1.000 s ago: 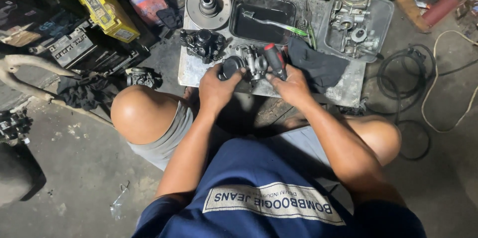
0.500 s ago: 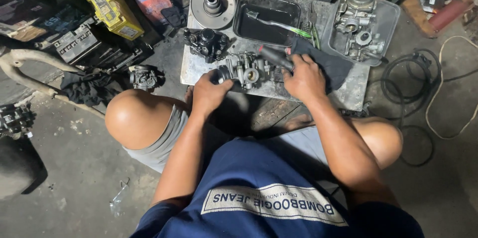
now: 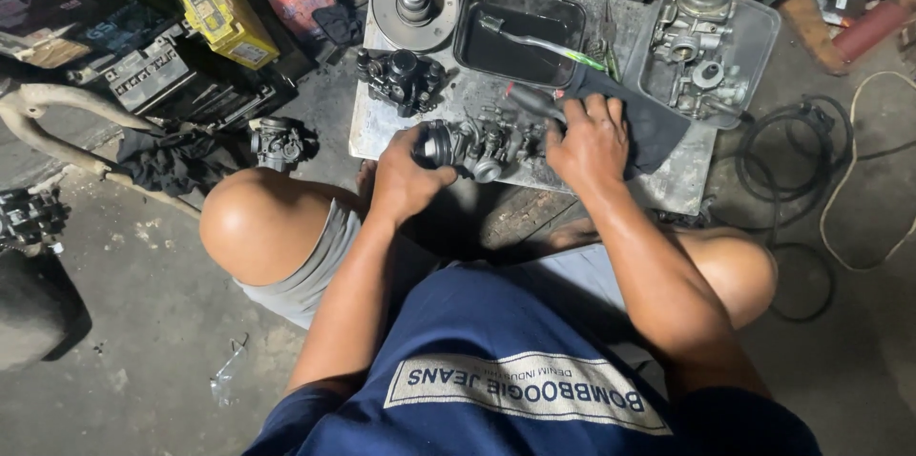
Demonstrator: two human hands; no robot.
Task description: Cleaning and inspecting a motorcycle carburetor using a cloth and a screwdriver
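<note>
Gripping the round end of a carburetor (image 3: 472, 144), the left hand (image 3: 408, 177) has its fingers curled around the dark intake mouth, thumb on the near side. The carburetor lies on its side at the front edge of a grey board (image 3: 668, 191), between the two hands. The right hand (image 3: 590, 139) rests palm down just beside the carburetor's other end, fingers bent and closed over the handle of a dark tool (image 3: 530, 99), with its outer edge on a black rag (image 3: 649, 124).

Behind the hands, a black tray (image 3: 477, 48) holds a toothbrush (image 3: 544, 42) with a green handle. To the tray's left lies a round metal pulley (image 3: 414, 3), and in front of that a black engine part (image 3: 401, 79). At the board's right end a grey tray (image 3: 754, 36) carries a second carburetor (image 3: 701, 46).

On the floor to the left sit a small carburetor (image 3: 277, 141), a yellow box (image 3: 215, 3) and a battery (image 3: 148, 74). A black cable (image 3: 792, 160) coils on the floor to the right.
</note>
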